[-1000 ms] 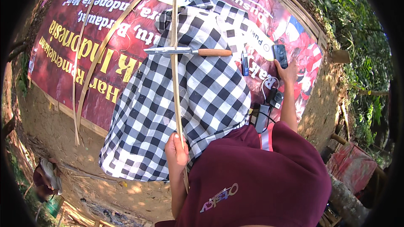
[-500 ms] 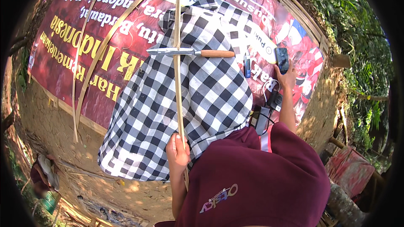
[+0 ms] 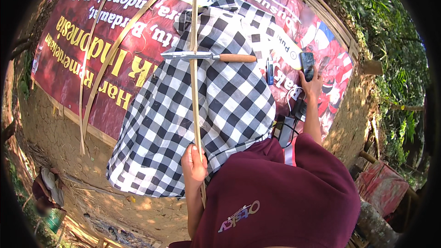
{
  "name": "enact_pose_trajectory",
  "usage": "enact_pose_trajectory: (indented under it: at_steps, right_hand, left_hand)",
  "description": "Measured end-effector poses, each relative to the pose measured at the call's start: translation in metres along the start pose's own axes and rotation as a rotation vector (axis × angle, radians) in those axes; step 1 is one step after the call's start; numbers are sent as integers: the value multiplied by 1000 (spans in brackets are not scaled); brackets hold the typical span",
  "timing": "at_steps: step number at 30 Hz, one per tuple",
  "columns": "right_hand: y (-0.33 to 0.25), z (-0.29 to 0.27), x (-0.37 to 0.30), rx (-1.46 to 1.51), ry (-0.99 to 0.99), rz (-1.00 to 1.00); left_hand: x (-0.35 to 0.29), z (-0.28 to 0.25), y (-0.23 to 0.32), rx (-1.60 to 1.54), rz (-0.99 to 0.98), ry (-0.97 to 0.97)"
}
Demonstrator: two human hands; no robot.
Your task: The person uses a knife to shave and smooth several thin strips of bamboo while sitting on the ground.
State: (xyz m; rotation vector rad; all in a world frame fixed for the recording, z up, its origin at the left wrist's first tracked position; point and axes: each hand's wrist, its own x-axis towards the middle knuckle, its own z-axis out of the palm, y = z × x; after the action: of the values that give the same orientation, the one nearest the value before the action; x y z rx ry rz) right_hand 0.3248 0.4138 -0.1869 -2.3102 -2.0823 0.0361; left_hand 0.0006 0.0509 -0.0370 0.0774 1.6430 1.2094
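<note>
My left hand [image 3: 194, 167] is closed around the lower part of a long, thin bamboo strip [image 3: 195, 110], which runs away from me over the black-and-white checked cloth [image 3: 156, 124] on my lap. Across the strip lies a knife [image 3: 236, 58] with a wooden handle, its blade pointing left. To the right, my right hand [image 3: 312, 85] grips the lower end of a dark smartphone [image 3: 307, 62]. A small blue-and-black pen-like item [image 3: 270, 72] lies left of the phone. By my right forearm are a dark box-shaped device [image 3: 299, 109] and cables.
A large red printed banner [image 3: 59, 69] covers the bamboo platform under me. Two more long bamboo strips [image 3: 110, 57] lie on its left side. Bare earth [image 3: 50, 124] surrounds the platform, with green plants [image 3: 390, 41] at right. Another person [image 3: 48, 188] is partly visible at lower left.
</note>
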Motion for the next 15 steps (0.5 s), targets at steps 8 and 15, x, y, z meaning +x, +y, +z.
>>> enact_pose_trajectory:
  at_steps: [8,15]
  right_hand:
    - [0,1,-3,31,39,34]
    - [-1,-2,-1,32,23,47]
  left_hand:
    - [2,-2,1,17,1,-13]
    - [2,0,-2,2,-2,-12]
